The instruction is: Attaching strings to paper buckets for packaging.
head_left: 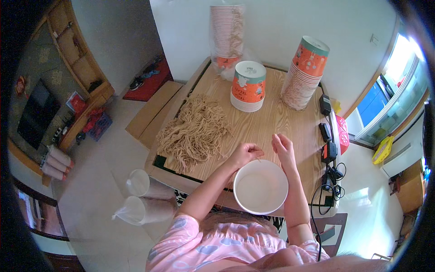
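head view: white paper bowl (pixel 260 187) sits just below both hands, left hand (pixel 244 154) pinching a noodle strand, right hand (pixel 283 147) loosely open.

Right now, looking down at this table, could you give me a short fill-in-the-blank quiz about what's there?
1. The white paper bowl in front of the person holds ____.
2. The pile of noodles lies to the person's ____ on the wooden table.
3. Both the left hand and the right hand are just beyond the bowl's far ____.

Missing words: nothing; left; rim
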`<state>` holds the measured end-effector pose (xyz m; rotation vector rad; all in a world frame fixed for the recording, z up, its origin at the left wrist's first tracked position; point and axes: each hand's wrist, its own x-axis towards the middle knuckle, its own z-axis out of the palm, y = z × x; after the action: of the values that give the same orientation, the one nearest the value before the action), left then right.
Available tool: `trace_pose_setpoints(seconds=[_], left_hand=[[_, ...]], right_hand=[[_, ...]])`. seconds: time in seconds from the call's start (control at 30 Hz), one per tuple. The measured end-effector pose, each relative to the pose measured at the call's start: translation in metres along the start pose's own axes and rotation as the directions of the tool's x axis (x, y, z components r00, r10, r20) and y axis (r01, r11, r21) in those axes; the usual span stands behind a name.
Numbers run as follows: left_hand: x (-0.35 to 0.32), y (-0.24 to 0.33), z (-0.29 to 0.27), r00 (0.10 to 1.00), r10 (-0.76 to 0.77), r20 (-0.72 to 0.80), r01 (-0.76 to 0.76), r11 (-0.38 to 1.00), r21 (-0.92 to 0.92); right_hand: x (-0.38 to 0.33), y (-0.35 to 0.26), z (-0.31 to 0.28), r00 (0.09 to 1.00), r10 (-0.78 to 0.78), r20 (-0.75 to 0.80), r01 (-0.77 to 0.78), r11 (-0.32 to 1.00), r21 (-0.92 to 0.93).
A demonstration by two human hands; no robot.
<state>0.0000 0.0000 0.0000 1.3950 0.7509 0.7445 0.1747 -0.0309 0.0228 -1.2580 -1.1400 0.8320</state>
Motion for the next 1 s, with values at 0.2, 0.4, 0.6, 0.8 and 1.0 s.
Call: trace_pose_setpoints(seconds=[0.2,0.4,0.6,0.8,1.0], left_hand=[[-0.004,0.007,-0.006,0.998,-0.033,-0.052,0.041,0.987,0.154],[-0.001,0.005,-0.003,0.999,-0.019,-0.033,0.023,0.992,0.121],[0.003,-0.009,-0.006,0.999,-0.016,-0.034,0.018,0.997,0.072],[0.001,0.002,-0.002,0.998,-0.062,-0.020,0.063,0.995,0.071],[0.001,-0.001,-0.001,0.999,0.024,-0.039,-0.023,0.999,0.023]], right_hand=[[-0.006,-0.030,0.020,0.915,0.279,0.291,-0.195,0.938,-0.286],[0.008,-0.001,0.001,0.924,0.221,0.313,-0.116,0.940,-0.320],[0.004,-0.004,0.008,0.886,0.134,0.444,-0.127,0.991,-0.045],[0.008,-0.002,-0.007,0.918,0.114,0.379,-0.066,0.988,-0.139],[0.003,-0.017,-0.001,0.874,0.145,0.463,-0.076,0.983,-0.166]])
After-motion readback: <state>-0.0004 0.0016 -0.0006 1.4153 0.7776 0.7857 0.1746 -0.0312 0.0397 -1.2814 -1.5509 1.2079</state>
